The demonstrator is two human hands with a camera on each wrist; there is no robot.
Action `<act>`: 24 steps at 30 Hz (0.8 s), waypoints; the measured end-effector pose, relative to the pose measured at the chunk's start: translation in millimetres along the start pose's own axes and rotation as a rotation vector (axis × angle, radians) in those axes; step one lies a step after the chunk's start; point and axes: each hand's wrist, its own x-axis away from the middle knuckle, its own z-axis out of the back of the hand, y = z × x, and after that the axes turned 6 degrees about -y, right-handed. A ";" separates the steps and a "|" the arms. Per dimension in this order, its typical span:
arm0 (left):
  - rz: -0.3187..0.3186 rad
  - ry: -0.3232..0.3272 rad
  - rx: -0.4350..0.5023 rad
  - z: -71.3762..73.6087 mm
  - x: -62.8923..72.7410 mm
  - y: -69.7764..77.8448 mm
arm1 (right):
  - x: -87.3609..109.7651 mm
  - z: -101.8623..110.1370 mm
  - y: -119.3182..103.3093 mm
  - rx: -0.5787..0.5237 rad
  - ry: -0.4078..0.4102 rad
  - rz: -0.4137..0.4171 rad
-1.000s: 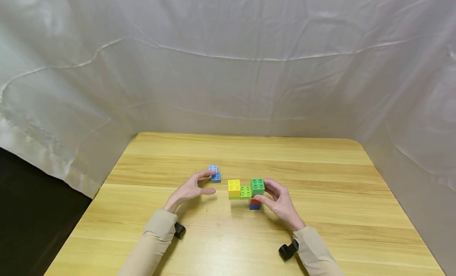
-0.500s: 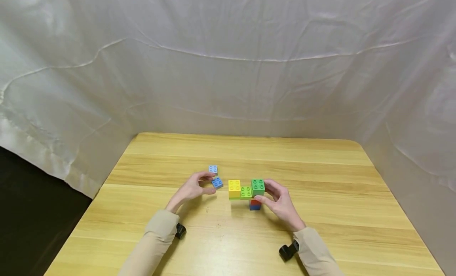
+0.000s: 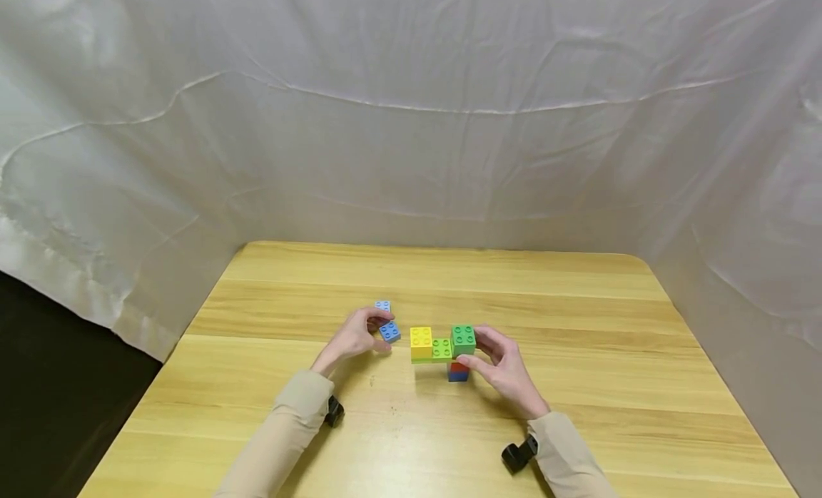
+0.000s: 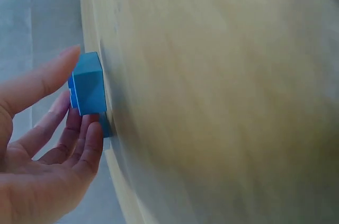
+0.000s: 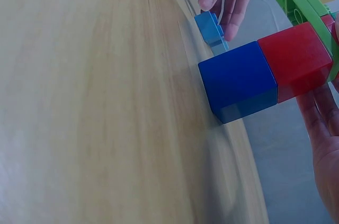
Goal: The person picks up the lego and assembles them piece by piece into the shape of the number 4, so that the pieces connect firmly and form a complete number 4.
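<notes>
A built toy brick structure stands on the table: a dark blue brick (image 5: 238, 83) at the base, a red brick (image 5: 296, 60) above it, then a lime green plate (image 3: 441, 349) reaching left. A yellow brick (image 3: 420, 343) tops the plate's left end, a green brick (image 3: 463, 339) its right. My right hand (image 3: 507, 373) grips the structure's right side, thumb in front, fingers behind. My left hand (image 3: 353, 337) has thumb and fingers spread around a medium blue brick (image 3: 389, 332); whether both sides touch it is hard to tell. Behind those fingers sits a lighter blue brick (image 3: 382, 305), partly covered.
Everything rests on a wooden table (image 3: 552, 284) with a rounded far edge. A pale cloth (image 3: 411, 163) hangs behind and at both sides. Each wrist wears a small black camera (image 3: 516, 455).
The medium blue brick has turned and come slightly nearer, apart from the lighter one. My left hand has moved right and closer around it. The right hand keeps its grip.
</notes>
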 end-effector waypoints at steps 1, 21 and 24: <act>0.002 -0.002 0.004 0.0 -0.6 0.1 | -0.1 -0.1 0.5 0.002 0.002 -0.001; 0.050 -0.003 0.000 -1.5 -3.3 -2.0 | -2.4 -0.8 -0.4 0.001 0.003 0.013; 0.051 0.005 0.008 -0.4 -1.4 -1.9 | -3.0 -1.3 0.3 -0.002 0.004 0.017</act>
